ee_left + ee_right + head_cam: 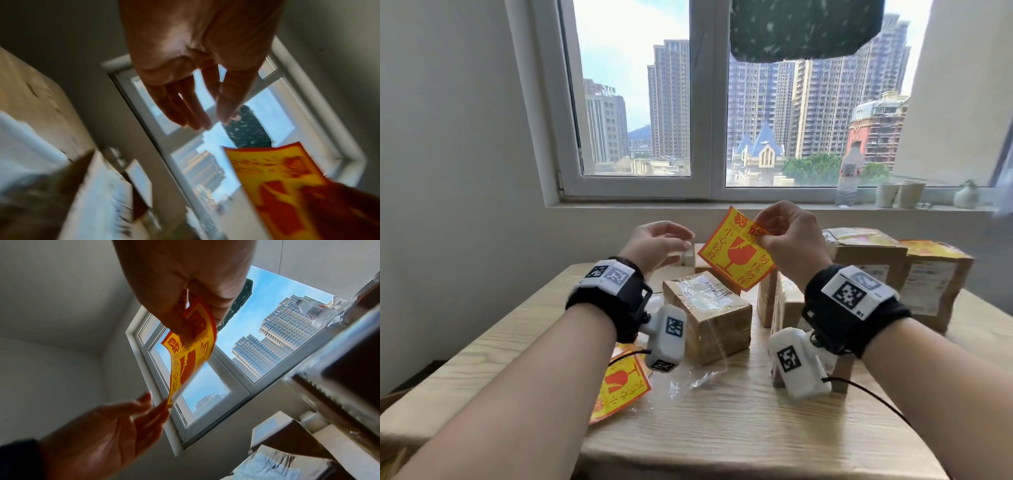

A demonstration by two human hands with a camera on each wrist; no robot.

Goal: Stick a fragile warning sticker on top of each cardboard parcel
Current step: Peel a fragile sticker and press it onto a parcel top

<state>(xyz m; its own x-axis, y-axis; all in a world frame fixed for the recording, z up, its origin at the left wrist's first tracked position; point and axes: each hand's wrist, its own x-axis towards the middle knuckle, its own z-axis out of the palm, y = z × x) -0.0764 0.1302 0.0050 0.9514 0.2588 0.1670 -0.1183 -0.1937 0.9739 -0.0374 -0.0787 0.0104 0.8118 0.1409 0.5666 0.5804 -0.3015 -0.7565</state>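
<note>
R hand (787, 240) grip pinches yellow/red sticker (736, 255) by top edge, held above parcels (709, 315) on desk (722, 428); print reads "小心轻放", wineglass icon. L hand (657, 243) grip wide, empty, just beside it.

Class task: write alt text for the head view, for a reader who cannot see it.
The right hand pinches a yellow-and-red fragile sticker above cardboard parcels on a wooden table; the left hand hovers open beside it.
</note>
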